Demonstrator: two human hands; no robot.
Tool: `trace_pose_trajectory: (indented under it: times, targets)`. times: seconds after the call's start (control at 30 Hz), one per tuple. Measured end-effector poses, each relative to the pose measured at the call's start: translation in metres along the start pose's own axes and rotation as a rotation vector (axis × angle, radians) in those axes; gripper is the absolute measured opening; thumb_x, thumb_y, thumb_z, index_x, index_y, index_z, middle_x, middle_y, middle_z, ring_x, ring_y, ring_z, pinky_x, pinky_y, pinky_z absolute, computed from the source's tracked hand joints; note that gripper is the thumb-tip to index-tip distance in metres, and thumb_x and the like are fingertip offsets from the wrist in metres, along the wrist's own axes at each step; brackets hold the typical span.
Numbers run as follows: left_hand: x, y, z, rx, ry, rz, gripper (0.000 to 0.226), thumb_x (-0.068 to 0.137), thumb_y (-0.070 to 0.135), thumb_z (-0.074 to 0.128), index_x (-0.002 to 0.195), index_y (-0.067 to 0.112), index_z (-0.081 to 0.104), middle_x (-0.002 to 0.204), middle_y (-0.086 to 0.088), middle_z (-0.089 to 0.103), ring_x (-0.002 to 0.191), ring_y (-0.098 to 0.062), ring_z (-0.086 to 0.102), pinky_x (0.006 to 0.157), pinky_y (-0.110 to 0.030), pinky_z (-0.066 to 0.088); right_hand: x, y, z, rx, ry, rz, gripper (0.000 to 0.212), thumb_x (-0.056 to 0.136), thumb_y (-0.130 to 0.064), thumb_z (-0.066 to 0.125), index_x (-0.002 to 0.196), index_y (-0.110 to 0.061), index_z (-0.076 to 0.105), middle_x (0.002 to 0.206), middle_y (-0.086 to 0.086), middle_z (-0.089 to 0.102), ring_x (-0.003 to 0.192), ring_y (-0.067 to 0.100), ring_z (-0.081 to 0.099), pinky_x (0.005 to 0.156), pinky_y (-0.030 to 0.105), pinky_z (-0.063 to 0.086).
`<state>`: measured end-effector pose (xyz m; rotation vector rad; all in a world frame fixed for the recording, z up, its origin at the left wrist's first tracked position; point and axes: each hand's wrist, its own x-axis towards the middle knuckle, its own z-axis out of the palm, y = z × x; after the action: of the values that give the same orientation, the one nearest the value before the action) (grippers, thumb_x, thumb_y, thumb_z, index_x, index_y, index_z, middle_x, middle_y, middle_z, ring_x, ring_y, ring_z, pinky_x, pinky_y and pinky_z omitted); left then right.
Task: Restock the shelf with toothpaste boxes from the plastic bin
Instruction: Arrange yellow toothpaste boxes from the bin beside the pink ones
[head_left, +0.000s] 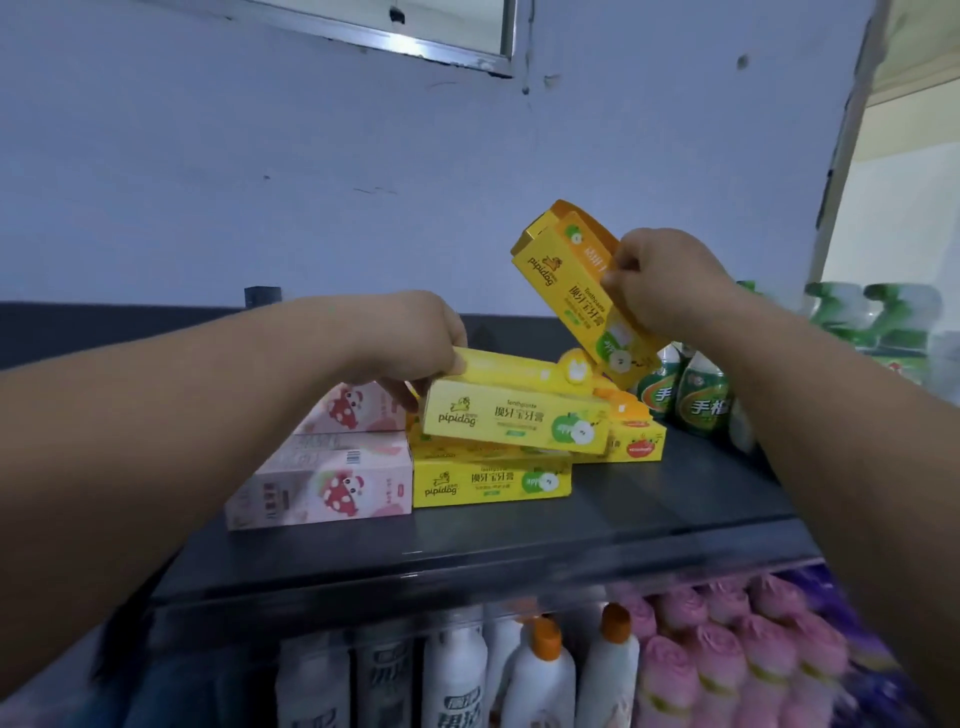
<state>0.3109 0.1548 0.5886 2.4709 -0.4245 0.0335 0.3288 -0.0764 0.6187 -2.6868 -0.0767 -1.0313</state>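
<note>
On the dark top shelf (649, 499) lies a stack of yellow toothpaste boxes (491, 480) beside pink toothpaste boxes (322, 488) on the left. My left hand (415, 338) grips the left end of the topmost yellow box (514, 421), which sits tilted on the stack. Raised above the stack's right side, my right hand (660, 280) grips another yellow box (576, 280), slanted steeply with one end up. The plastic bin is out of view.
Green bottles (691, 395) stand at the right of the shelf, close behind the held box. Below the shelf edge are white bottles with orange caps (540, 675) and pink and purple packs (753, 649). A pale wall rises behind the shelf.
</note>
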Motion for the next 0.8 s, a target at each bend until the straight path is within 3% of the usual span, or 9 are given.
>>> trace_pose_trajectory:
  times: [0.1, 0.23, 0.33, 0.4, 0.47, 0.53, 0.63, 0.73, 0.8]
  targets:
    - [-0.012, -0.005, 0.009, -0.013, -0.036, 0.019, 0.015, 0.098, 0.013, 0.051, 0.095, 0.009, 0.064, 0.091, -0.011, 0.07, 0.082, -0.022, 0.069, 0.073, -0.035, 0.06, -0.004, -0.009, -0.007, -0.023, -0.002, -0.01, 0.015, 0.097, -0.025, 0.054, 0.102, -0.013, 0.062, 0.096, 0.005, 0.052, 0.091, 0.026, 0.05, 0.074, 0.031, 0.037]
    - [-0.021, -0.016, 0.022, 0.285, 0.004, 0.055, 0.015, 0.094, 0.028, 0.058, 0.087, 0.019, 0.067, 0.088, 0.004, 0.065, 0.078, -0.013, 0.059, 0.06, -0.021, 0.044, -0.007, -0.02, -0.002, -0.019, -0.029, -0.024, 0.009, 0.097, -0.025, 0.053, 0.096, -0.017, 0.058, 0.096, 0.005, 0.052, 0.088, 0.023, 0.048, 0.073, 0.031, 0.037]
    - [-0.021, -0.022, 0.025, 0.348, -0.059, 0.05, 0.022, 0.09, 0.038, 0.063, 0.094, 0.017, 0.07, 0.096, 0.001, 0.067, 0.091, -0.018, 0.061, 0.078, -0.027, 0.05, -0.007, -0.027, 0.007, -0.047, -0.061, -0.04, 0.011, 0.098, -0.027, 0.053, 0.098, -0.017, 0.058, 0.096, 0.004, 0.051, 0.088, 0.023, 0.047, 0.073, 0.032, 0.037]
    - [-0.017, -0.023, 0.015, 0.303, 0.014, 0.037, 0.022, 0.091, 0.031, 0.062, 0.102, 0.013, 0.069, 0.103, -0.002, 0.066, 0.093, -0.02, 0.062, 0.08, -0.031, 0.05, -0.006, -0.03, 0.011, -0.045, -0.075, -0.06, 0.013, 0.098, -0.026, 0.052, 0.1, -0.016, 0.058, 0.095, 0.004, 0.051, 0.088, 0.023, 0.047, 0.072, 0.032, 0.036]
    - [-0.01, -0.024, 0.001, 0.25, 0.205, 0.016, 0.024, 0.092, 0.019, 0.057, 0.114, 0.01, 0.062, 0.105, -0.006, 0.061, 0.089, -0.023, 0.06, 0.075, -0.034, 0.051, -0.005, -0.032, 0.014, -0.029, -0.087, -0.099, 0.011, 0.098, -0.025, 0.052, 0.097, -0.015, 0.057, 0.094, 0.004, 0.051, 0.088, 0.022, 0.047, 0.072, 0.031, 0.035]
    - [-0.002, -0.021, -0.013, 0.173, 0.36, 0.023, 0.039, 0.091, 0.013, 0.054, 0.129, 0.014, 0.049, 0.118, -0.006, 0.056, 0.095, -0.023, 0.057, 0.078, -0.036, 0.051, -0.002, -0.036, 0.017, -0.014, -0.107, -0.145, 0.009, 0.098, -0.025, 0.053, 0.093, -0.017, 0.055, 0.093, 0.003, 0.052, 0.087, 0.022, 0.047, 0.071, 0.03, 0.035]
    - [0.011, -0.013, -0.024, 0.086, 0.384, 0.089, 0.057, 0.09, 0.012, 0.055, 0.142, 0.021, 0.035, 0.132, -0.004, 0.047, 0.103, -0.021, 0.052, 0.081, -0.033, 0.049, 0.007, -0.041, 0.026, -0.028, -0.147, -0.211, 0.007, 0.097, -0.022, 0.053, 0.091, -0.018, 0.054, 0.092, 0.003, 0.052, 0.087, 0.022, 0.047, 0.07, 0.03, 0.035]
    - [0.023, -0.006, -0.025, 0.097, 0.38, 0.104, 0.056, 0.089, 0.012, 0.056, 0.141, 0.023, 0.036, 0.13, -0.005, 0.049, 0.103, -0.021, 0.052, 0.086, -0.039, 0.051, 0.022, -0.047, 0.04, -0.119, -0.169, -0.287, 0.01, 0.097, -0.021, 0.051, 0.097, -0.014, 0.058, 0.092, 0.004, 0.055, 0.086, 0.024, 0.051, 0.069, 0.031, 0.04]
    - [0.032, -0.007, -0.023, 0.08, 0.372, 0.083, 0.057, 0.089, 0.011, 0.056, 0.141, 0.022, 0.037, 0.133, -0.005, 0.048, 0.105, -0.021, 0.051, 0.081, -0.034, 0.05, 0.031, -0.05, 0.053, -0.181, -0.2, -0.329, 0.01, 0.095, -0.02, 0.05, 0.093, -0.015, 0.057, 0.085, 0.002, 0.054, 0.083, 0.024, 0.052, 0.064, 0.031, 0.039]
